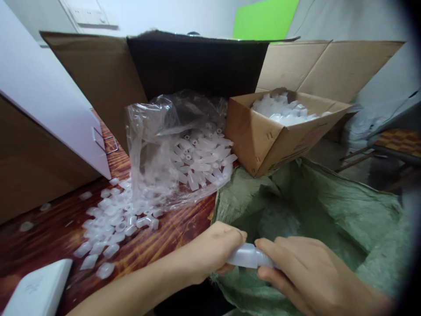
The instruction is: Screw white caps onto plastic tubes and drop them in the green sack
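Dark reddish wood table (39, 239) with strong grain fills the lower left; cardboard and pale walls behind. Nearest, at 6 o'clock, both hands meet over a green woven sack (329, 210). Left hand (213, 250) is curled, fingers closed around one end of a small plastic tube (248, 256). Right hand (309, 272) pinches the other end, thumb and fingers narrow on it. Tube is translucent, milky white, short, lying roughly level between the two hands, middle part visible only; ends hidden by fingers. Sack is crumpled, open-topped, spreading from 6 to 4 o'clock.

At 8 o'clock, a white flat object (36, 292) sits at the table edge, cut off by frame. Just beyond it, 8 to 9 o'clock, loose tubes (108, 219) lie scattered on the wood, same cloudy plastic, some on their sides, a few strays further left.

Centre, 12 o'clock from the hands, a clear plastic bag (171, 145) is slumped open, holding a heap of the same tubes, spilling toward the scatter. At 1 o'clock, a small cardboard box (263, 140) is tilted, resting against the sack, filled with white plastic pieces; detail too blurred.

Further back, a large cardboard box (98, 74) with raised flaps, dark inside. At 10 o'clock a white panel (42, 96) slopes down, with a metal clip near its lower edge. Far back at 12 o'clock, a bright green board (263, 19).
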`<action>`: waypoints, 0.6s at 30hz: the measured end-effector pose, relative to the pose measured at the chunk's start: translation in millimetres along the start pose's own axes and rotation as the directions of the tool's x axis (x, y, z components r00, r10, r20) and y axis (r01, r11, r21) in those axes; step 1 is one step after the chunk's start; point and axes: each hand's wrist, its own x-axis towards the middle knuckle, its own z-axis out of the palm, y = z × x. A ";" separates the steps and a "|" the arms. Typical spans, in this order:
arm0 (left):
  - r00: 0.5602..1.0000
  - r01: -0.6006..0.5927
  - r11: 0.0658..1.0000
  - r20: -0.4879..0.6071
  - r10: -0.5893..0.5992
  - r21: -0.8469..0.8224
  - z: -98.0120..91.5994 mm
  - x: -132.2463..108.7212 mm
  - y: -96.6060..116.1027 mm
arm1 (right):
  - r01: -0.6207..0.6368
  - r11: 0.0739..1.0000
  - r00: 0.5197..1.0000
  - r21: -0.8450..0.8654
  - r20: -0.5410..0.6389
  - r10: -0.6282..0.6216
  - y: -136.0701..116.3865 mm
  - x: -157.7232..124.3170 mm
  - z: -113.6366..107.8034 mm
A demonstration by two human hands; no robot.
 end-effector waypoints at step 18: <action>0.668 0.439 0.070 -0.377 0.642 0.896 -82.1 22.0 24.7 | -0.785 0.057 0.358 0.617 0.377 0.854 62.5 -101.6 -1.7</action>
